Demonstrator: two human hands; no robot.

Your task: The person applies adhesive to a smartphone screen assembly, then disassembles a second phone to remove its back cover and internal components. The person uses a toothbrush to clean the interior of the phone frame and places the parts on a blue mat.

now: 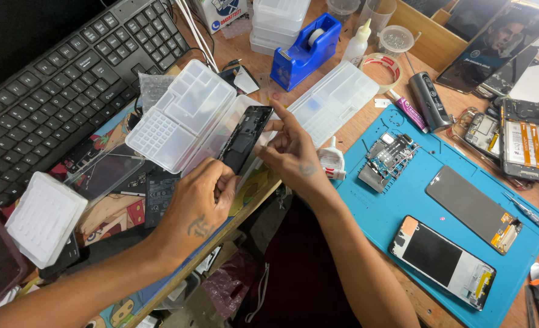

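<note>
Both hands' fingers pinch black phone frame [245,138]: left hand [199,203] at bottom, right hand [293,159] at top edge

Both hands hold a black rectangular phone frame [245,138] above the near edge of the wooden surface [366,118]: the left hand [199,203] pinches its near end, the right hand [290,155] touches its right side. Behind it lies a clear plastic compartment tray [181,115]. To the right, a blue rubber work mat [403,200] carries a small circuit board [388,159] and two flat phone screens [442,261].
</note>
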